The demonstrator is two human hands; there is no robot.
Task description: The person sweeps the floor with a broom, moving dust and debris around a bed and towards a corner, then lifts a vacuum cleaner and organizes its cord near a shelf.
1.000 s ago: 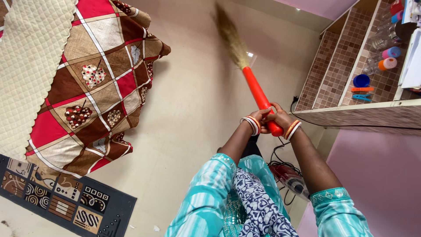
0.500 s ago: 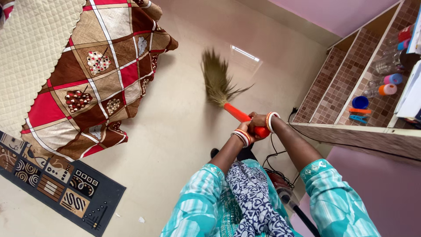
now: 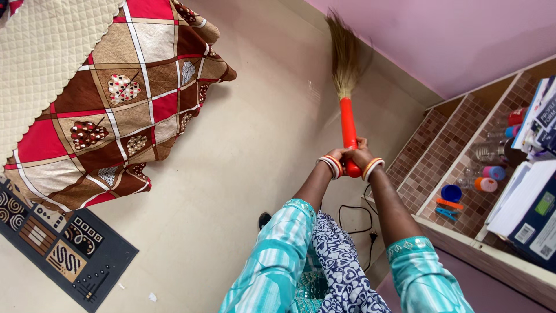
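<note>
Orange plastic forms the stiff handle of the broom (image 3: 348, 124), and both hands are wrapped around its lower end: the left hand (image 3: 343, 159) and the right hand (image 3: 360, 157) sit side by side, touching, each clamped on the handle, bangles at both wrists. Judging by its build, the broom should be light and easy to swing, rigid along the handle but soft and springy in the dry grass head, so the smooth handle is the sensible place to grip. Its long axis runs away from the hands, with the bristles pointing toward the pink wall (image 3: 452, 40) and blurred above the beige floor (image 3: 255, 156). Left of the broom hangs a patchwork bedspread (image 3: 116, 104); right of it stand tiled shelves (image 3: 457, 156) with bottles.
</note>
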